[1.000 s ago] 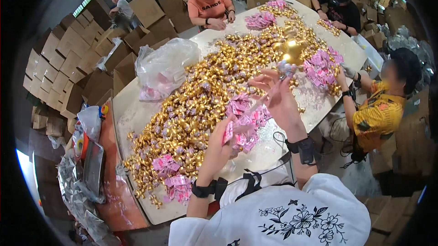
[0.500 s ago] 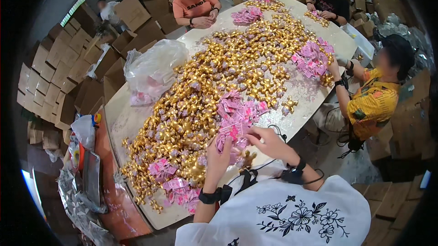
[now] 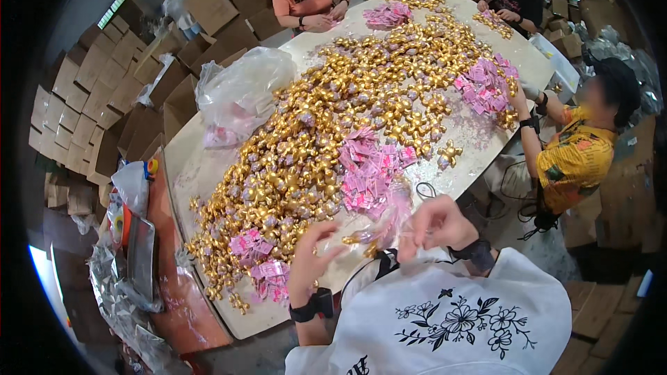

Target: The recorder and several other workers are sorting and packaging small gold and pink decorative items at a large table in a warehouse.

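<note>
My left hand [image 3: 314, 260] is raised at the near edge of the table, its fingers apart and holding nothing. To its right, my right hand [image 3: 441, 223] is closed in a pinch beside a smeared, see-through pink strip [image 3: 397, 207]; what its fingers grip is too blurred to name. Between the hands lies a blurred gold figure [image 3: 363, 238]. Just beyond them is a pile of small pink packets [image 3: 365, 173]. A long heap of shiny gold bear-like figures [image 3: 299, 145] spreads over the white table [image 3: 455, 173]. Smaller pink packet piles [image 3: 269, 279] lie near my left hand.
A clear plastic bag [image 3: 243, 86] rests at the table's left edge. Co-workers sit around the table, one in a yellow shirt [image 3: 577, 159] at the right, handling pink packets [image 3: 486, 86]. Cardboard boxes [image 3: 76, 111] are stacked at the left. A red-brown surface [image 3: 184, 305] adjoins the table.
My hands have moved apart and toward my body, away from the pink pile. My left hand has opened. A pink strip now blurs beside my right hand.
</note>
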Demonstrator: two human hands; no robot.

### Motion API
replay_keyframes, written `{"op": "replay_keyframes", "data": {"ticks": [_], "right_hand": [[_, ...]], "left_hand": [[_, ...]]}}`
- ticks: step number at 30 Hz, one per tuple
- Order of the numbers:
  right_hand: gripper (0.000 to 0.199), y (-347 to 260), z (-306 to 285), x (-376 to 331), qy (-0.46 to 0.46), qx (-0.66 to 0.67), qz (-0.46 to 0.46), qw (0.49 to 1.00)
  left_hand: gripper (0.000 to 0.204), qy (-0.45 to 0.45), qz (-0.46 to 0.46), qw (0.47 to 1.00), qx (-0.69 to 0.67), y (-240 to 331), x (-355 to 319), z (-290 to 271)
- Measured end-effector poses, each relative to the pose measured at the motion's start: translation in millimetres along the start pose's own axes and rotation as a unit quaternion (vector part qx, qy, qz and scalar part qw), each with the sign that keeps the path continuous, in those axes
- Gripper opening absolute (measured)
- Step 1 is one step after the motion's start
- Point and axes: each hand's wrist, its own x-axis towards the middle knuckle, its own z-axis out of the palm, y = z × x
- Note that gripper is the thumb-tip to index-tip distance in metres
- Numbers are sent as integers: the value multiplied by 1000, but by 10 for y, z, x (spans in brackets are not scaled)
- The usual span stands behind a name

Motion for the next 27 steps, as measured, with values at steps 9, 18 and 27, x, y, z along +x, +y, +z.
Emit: {"op": "replay_keyframes", "data": {"ticks": [9, 18, 27], "right_hand": [[33, 41, -319, 228, 13, -443, -107, 890], [39, 78, -481, -18, 219, -237, -76, 944], [23, 336, -581, 161, 207, -232, -22, 950]], "left_hand": [[62, 120, -322, 877, 337, -1967, -522, -258], [90, 75, -406, 848, 332, -2359, -659, 235], [76, 166, -348, 834, 395, -2443, -760, 135]]}}
